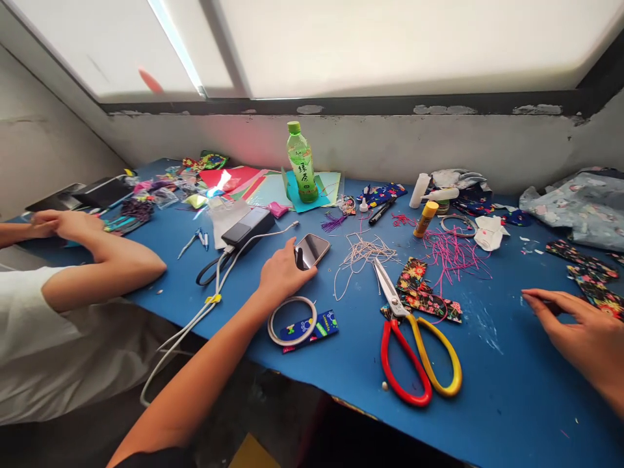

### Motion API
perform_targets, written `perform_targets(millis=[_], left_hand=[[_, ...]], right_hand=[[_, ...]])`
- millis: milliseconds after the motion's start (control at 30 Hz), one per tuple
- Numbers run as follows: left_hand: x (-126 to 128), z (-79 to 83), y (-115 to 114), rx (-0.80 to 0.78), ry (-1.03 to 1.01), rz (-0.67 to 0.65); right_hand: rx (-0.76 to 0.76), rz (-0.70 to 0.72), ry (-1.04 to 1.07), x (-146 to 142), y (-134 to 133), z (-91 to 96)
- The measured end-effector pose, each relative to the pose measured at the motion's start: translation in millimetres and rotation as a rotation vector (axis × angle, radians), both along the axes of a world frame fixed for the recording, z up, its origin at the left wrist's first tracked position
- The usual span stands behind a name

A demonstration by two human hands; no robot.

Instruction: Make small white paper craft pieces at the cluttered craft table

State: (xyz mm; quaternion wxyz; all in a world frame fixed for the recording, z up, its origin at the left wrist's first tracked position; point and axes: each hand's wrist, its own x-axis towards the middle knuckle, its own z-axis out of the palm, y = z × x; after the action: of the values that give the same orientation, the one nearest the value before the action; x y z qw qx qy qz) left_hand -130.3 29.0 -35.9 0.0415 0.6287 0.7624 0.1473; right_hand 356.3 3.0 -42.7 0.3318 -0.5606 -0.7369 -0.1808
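Note:
My left hand [283,273] is closed round the near left end of a smartphone [314,250] that lies on the blue table [355,364]. Below that hand, a ring-shaped roll of tape [271,328] rests partly over a blue patterned fabric strip [325,325]. At the right, my right hand [580,335] hovers just over the table, thumb and fingertips close together; whatever they pinch, if anything, is too small to make out. Between my hands lie large scissors [400,309] with one red and one yellow handle, beside black floral fabric pieces [413,276].
Beige cord [365,252] and pink cord [451,250] lie tangled beyond the scissors. A glue stick [426,219] and a green tea bottle [302,162] stand farther back. A power bank [248,227] with a white cable lies left. Another person's arm [107,260] rests at far left.

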Motion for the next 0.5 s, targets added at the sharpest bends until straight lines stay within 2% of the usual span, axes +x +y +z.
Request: perform_targets(millis=[200,500], left_hand=[[5,-3.7,-3,0.134,-0.039,-0.011],[6,-0.3,-12,0.416,-0.031,-0.057]], right_hand=[[0.016,0.012,-0.02,-4,-4,8.7],[0.085,0.006,-0.096,-1,-6,14.9]])
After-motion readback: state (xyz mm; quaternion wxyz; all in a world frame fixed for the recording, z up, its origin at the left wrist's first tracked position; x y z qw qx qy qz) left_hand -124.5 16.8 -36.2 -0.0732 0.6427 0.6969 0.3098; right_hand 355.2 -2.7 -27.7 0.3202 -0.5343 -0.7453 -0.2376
